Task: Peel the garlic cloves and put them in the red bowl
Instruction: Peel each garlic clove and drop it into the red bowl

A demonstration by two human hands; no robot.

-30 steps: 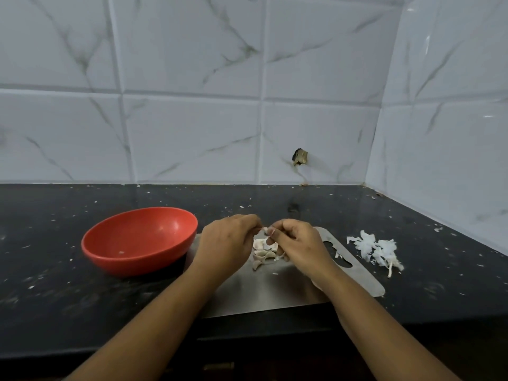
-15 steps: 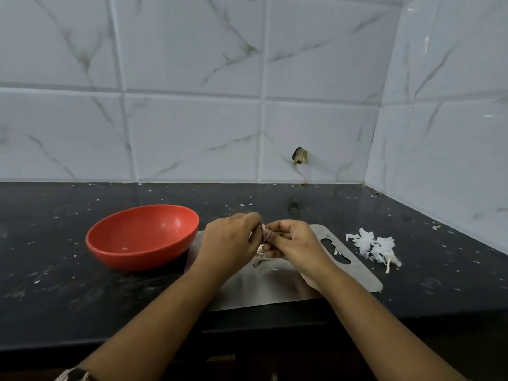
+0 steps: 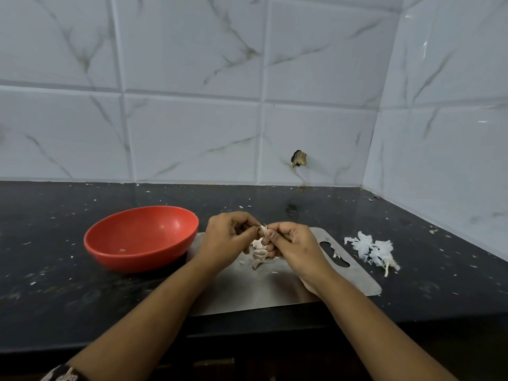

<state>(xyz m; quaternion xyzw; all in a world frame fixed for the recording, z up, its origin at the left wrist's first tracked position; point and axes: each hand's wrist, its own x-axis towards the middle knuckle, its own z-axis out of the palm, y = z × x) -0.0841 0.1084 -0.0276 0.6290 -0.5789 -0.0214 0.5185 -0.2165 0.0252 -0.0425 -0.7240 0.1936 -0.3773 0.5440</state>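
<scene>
Over the cutting board, left hand and right hand both pinching one garlic clove, red bowl alongside

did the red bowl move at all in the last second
No. The red bowl still sits just left of the steel board, same as before.

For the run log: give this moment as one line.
phase: peeling | left hand: pinches garlic clove | right hand: pinches same clove | steel board: more cloves | red bowl: no cloves | peel pile: right of board
</scene>
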